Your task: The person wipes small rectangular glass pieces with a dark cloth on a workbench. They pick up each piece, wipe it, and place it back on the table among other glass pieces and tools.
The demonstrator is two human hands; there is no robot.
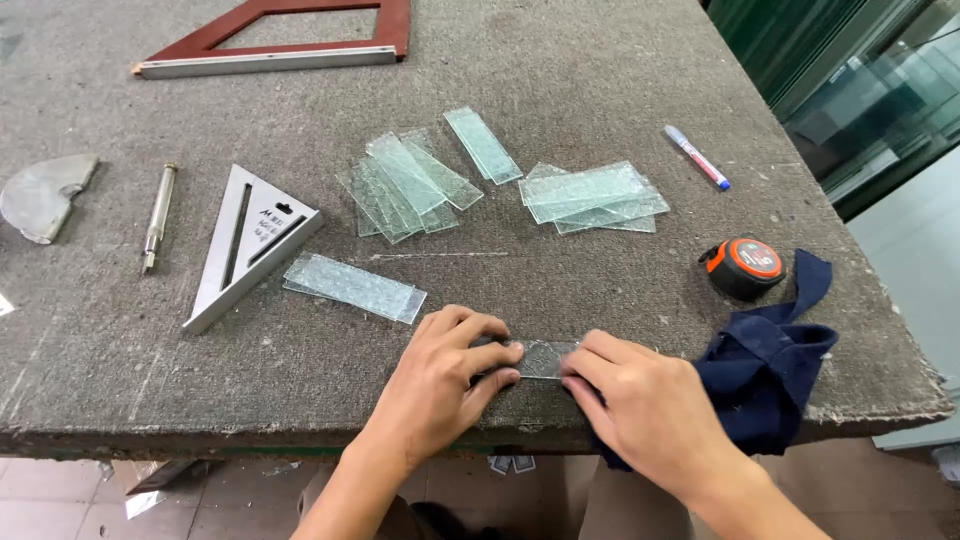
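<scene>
Left hand and right hand — palms down, fingers pinching opposite ends of one small clear glass strip — flat on the grey felt tabletop.

There is one camera, and it sits on the person's head. It looks down and forward, from the near edge of the grey tabletop toward the far side. The hands are close, low in the middle of the picture. The tabletop fills most of the view. A strip of floor shows below the near edge.
</scene>
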